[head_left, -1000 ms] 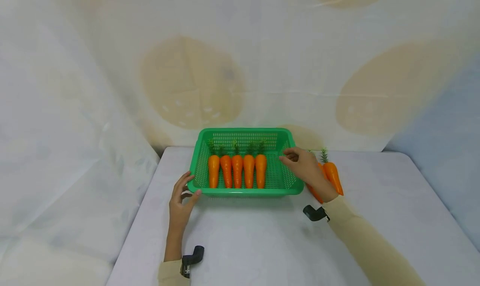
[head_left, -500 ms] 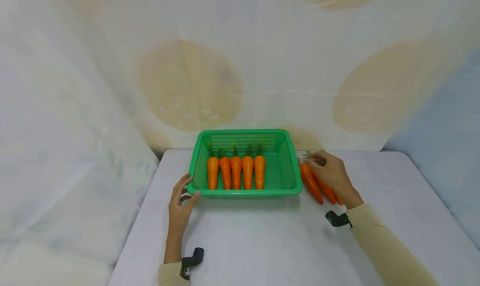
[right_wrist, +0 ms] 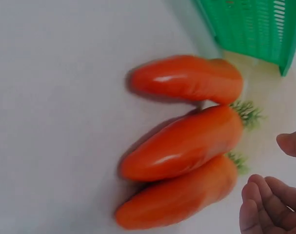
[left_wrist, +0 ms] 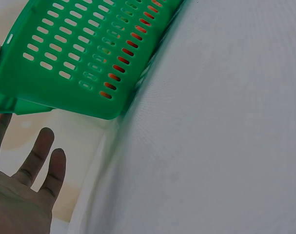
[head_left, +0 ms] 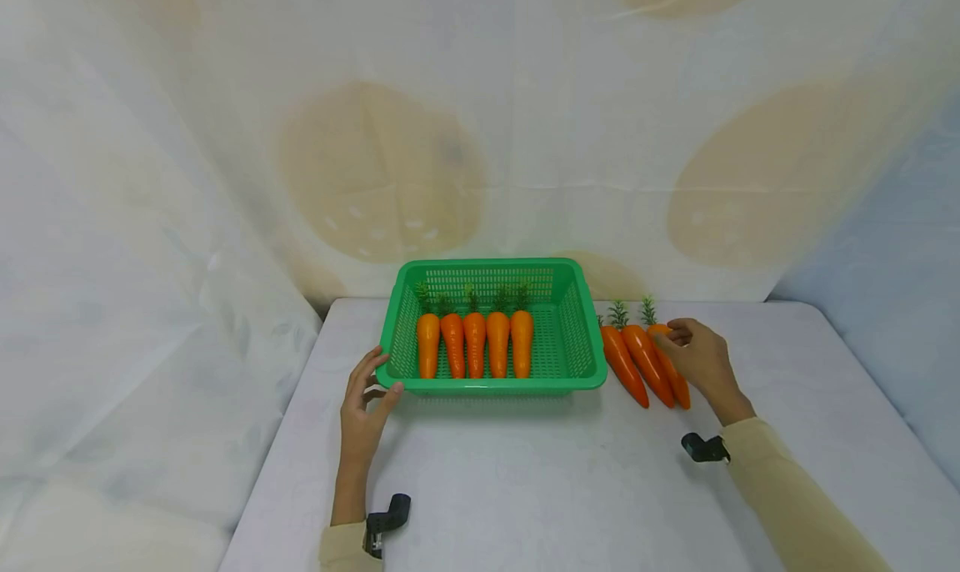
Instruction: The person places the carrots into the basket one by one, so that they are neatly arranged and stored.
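Observation:
My left hand (head_left: 362, 413) holds the front left corner of a green plastic basket (head_left: 491, 384), its thumb on the front rim and its fingers at the left side. In the left wrist view two fingers (left_wrist: 38, 156) stretch out below the basket's corner. Several orange carrots (head_left: 475, 344) with green tops lie side by side inside. Three more carrots lie on the table to the basket's right. My right hand (head_left: 701, 357) hovers at the top of the outermost carrot (right_wrist: 179, 195), overlapping it in the head view; thumb and fingers stay apart with nothing between them.
A white-covered table (head_left: 525, 480) carries everything. Behind it hangs a pale cloth (head_left: 562, 138) with tan spots, and more cloth borders both sides. The right part of the basket's mesh floor (head_left: 551, 338) shows beside the carrots.
My right hand has moved right from over the basket's right side, past the loose carrots, to the outermost one. The three loose carrots now lie closer together. The left hand stays at the corner.

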A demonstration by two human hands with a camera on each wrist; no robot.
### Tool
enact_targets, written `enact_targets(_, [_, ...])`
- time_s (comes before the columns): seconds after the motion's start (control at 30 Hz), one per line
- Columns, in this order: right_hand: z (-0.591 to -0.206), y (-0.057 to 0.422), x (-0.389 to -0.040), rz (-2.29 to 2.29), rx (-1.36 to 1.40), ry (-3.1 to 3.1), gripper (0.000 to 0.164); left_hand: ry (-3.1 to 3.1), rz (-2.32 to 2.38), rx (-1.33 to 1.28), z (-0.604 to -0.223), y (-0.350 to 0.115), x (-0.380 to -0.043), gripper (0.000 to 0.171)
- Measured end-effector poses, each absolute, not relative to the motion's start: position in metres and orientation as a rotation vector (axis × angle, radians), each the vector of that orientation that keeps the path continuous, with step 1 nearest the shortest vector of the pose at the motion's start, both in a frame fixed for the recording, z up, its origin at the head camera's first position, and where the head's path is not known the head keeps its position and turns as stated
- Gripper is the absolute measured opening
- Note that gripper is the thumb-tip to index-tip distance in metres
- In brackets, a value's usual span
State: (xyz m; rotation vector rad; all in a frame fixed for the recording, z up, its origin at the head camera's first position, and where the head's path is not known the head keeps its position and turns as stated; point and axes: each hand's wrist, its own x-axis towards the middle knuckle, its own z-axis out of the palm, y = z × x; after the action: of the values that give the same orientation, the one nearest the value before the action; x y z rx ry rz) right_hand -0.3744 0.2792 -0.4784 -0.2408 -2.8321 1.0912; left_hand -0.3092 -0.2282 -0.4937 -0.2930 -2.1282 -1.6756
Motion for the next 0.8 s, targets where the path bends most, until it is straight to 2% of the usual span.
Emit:
enact_targets(0.23, [-0.495,0.291,-0.376,1.062,-0.293,-2.872,0.053,-2.124,-1.672,-0.291,-0.495,-0.229,-0.310,0.051])
enact_targets(0.63, [-0.509,0.303,-0.375,1.121,-0.372,-3.004,0.073,-2.123,-1.676,-0.300,-0.494,-0.228,-0.310,0.050])
enact_targets(0.8, [-0.508,0.306,-0.374,1.121,-0.383,-2.985,0.073,-2.122,-1.675,-0.303,-0.495,-0.228,-0.310,0.050])
